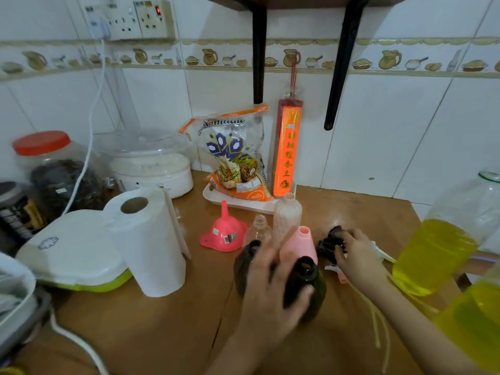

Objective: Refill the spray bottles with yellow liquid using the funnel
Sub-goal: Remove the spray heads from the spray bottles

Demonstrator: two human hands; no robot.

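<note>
Nearest the camera, the left hand (273,282) lies on the dark bottle (307,285), its fingers curled around the body. A second dark bottle (243,262) stands just behind that hand. The right hand (351,249) rests on the black spray heads (331,240); its fingers seem to pinch one of them, but the blur makes this uncertain. Between the hands stands the pink bottle (300,246), open at the top, and behind it are two clear bottles (287,212), also without caps.

The pink funnel (223,234) sits upside down on the wooden table (151,320), not in any bottle. The yellow liquid is all in the big jug (443,239) at the right. So the caps are off, but filling is not yet begun.

Farther back, the rice bag (235,155) shows a blurred name, perhaps "Somadud", and the red incense box (287,150) carries Chinese characters.
</note>
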